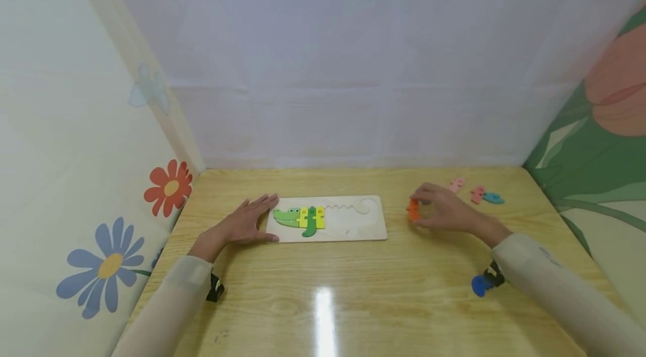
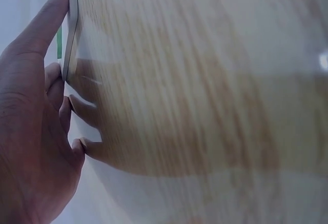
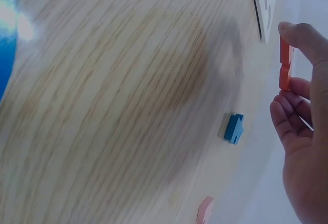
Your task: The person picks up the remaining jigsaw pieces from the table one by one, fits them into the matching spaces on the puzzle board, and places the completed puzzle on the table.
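While right hand [image 1: 445,209] pinches orange piece [image 1: 414,211], left hand [image 1: 246,222] spreads at board [image 1: 360,229].
Probably light, stiff; hold by opposite edges.

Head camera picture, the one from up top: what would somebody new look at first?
Probably the green-and-yellow crocodile, partly filled in on its pale puzzle board near the middle of the table, with the left hand at the board's left end. Next, maybe the bright orange puzzle piece, pinched in the right hand to the board's right. The big blue daisy on the picture's left side might catch eyes too.
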Demonstrator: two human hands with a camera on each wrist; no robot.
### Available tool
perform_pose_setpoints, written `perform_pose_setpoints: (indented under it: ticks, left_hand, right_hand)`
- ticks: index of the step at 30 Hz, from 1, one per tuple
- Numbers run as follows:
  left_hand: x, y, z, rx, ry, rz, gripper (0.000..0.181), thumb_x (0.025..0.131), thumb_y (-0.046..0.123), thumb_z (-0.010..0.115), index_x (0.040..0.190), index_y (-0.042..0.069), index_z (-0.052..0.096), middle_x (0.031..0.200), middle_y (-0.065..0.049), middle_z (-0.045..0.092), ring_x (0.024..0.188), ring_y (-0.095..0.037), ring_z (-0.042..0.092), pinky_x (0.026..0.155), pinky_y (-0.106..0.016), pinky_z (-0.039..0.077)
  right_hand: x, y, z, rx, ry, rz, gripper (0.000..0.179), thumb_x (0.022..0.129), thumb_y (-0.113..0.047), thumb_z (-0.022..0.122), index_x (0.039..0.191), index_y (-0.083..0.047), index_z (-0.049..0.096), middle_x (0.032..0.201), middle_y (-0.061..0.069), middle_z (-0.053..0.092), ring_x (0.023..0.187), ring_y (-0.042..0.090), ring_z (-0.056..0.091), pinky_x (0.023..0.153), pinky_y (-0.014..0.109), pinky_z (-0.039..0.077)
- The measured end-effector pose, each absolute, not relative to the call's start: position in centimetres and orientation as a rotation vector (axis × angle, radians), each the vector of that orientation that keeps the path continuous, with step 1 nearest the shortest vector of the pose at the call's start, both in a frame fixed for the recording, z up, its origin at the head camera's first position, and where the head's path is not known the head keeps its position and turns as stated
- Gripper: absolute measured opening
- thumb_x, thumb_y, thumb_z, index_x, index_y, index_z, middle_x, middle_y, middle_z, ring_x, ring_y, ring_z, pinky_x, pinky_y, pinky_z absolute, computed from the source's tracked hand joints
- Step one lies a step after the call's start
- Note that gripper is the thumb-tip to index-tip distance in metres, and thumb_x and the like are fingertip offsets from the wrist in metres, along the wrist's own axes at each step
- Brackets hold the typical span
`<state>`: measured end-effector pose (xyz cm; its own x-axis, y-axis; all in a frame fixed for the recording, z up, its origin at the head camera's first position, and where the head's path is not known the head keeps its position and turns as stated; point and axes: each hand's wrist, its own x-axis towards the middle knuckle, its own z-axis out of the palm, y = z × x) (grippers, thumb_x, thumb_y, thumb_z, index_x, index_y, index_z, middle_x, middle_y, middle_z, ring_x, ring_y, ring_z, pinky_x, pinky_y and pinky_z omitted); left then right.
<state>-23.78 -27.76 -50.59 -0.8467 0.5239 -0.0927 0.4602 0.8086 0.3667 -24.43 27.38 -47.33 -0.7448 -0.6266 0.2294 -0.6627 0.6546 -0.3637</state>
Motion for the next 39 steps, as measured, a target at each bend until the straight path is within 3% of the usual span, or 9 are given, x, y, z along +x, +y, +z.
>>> perform_pose_setpoints:
  ticks: [12,27,39]
  left_hand:
    - [-23.8,-28.0,-50.6,0.769,2.802,0.502,0.11,0.087,0.06,0.081,0.167,0.003,0.03,0.173,-0.018,0.027,0.16,-0.044,0.02,0.125,-0.071,0.011]
    - [-23.8,-28.1,-51.2,0.758,2.799,0.515,0.11,0.087,0.061,0.08,0.167,0.005,0.03,0.174,-0.017,0.026,0.161,-0.043,0.02,0.125,-0.072,0.01]
    - [-24.0,-28.0,-51.1,0.766,2.791,0.52,0.11,0.087,0.061,0.08,0.167,0.005,0.03,0.174,-0.018,0.026,0.161,-0.044,0.019,0.124,-0.072,0.009]
  right_hand:
    - [-25.4,25.1,-47.1,1.149,-2.778,0.67,0.058,0.082,-0.027,0.094,0.125,0.004,0.073,0.116,0.009,0.068,0.103,0.028,0.067,0.086,0.047,0.058]
    - [-25.9,22.8,-47.6,1.221,-2.683,0.751,0.056,0.077,-0.025,0.096,0.119,0.005,0.075,0.112,0.009,0.068,0.099,0.028,0.068,0.086,0.045,0.059]
    - [-26.2,20.9,-47.7,1.221,-2.713,0.804,0.059,0.081,-0.029,0.095,0.125,0.005,0.073,0.116,0.009,0.068,0.103,0.029,0.068,0.09,0.047,0.059]
